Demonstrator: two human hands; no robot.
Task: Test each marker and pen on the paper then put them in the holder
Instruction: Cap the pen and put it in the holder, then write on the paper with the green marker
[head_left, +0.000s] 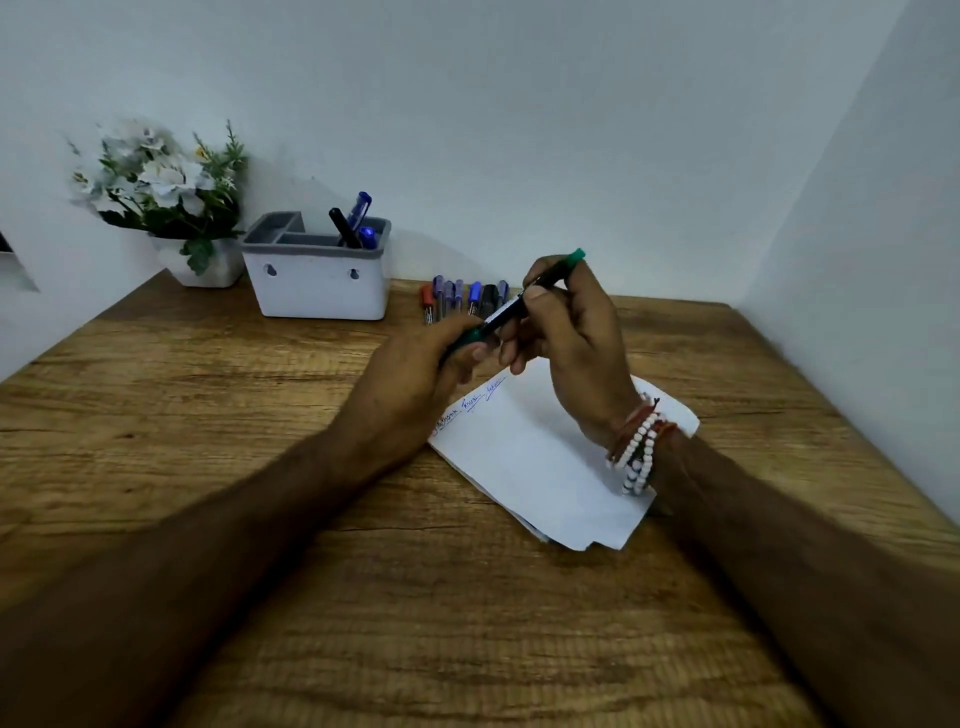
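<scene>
At centre, above the paper (545, 467), one green marker (506, 312) is held, left hand (415, 374) curled round its lower end, right hand (576, 343) pinching its barrel; three pens (345, 228) stand in the holder (317, 286) upper left, roughly seven loose pens (467, 299) lie blurred behind, the rightmost partly hidden

My left forearm (218, 519) and right forearm (779, 545) come in from the 2 bottom corners and meet mid-frame. My left hand (415, 374) lies knuckles up, fingers curled round the lower end of a green marker (511, 306). My right hand (576, 353) stands raised on its wrist, thumb and fingers pinching the upper barrel.
</scene>
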